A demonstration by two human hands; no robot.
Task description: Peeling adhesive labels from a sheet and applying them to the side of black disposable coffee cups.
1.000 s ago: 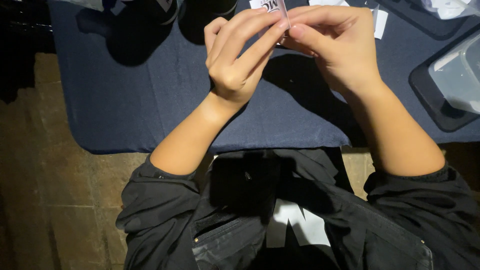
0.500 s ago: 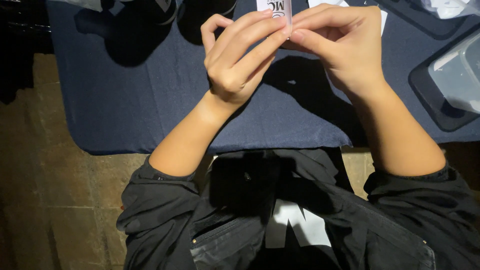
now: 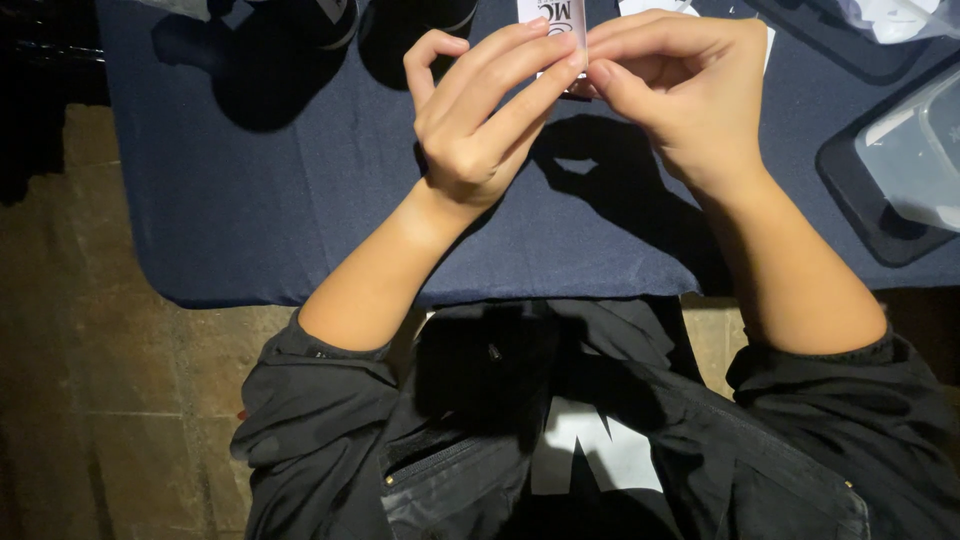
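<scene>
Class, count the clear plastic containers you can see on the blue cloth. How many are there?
1: a clear plastic container on a dark tray at the right edge, beyond the right hand. Others may lie outside the frame.

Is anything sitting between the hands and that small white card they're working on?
Nothing visible does. The left hand and the right hand already pinch the small white card between their fingertips, above the dark blue cloth. The clear plastic container lies off to the right, apart from both hands.

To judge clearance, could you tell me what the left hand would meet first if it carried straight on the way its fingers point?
The left hand points toward the small white card pinched with the right hand; that comes first.
</scene>
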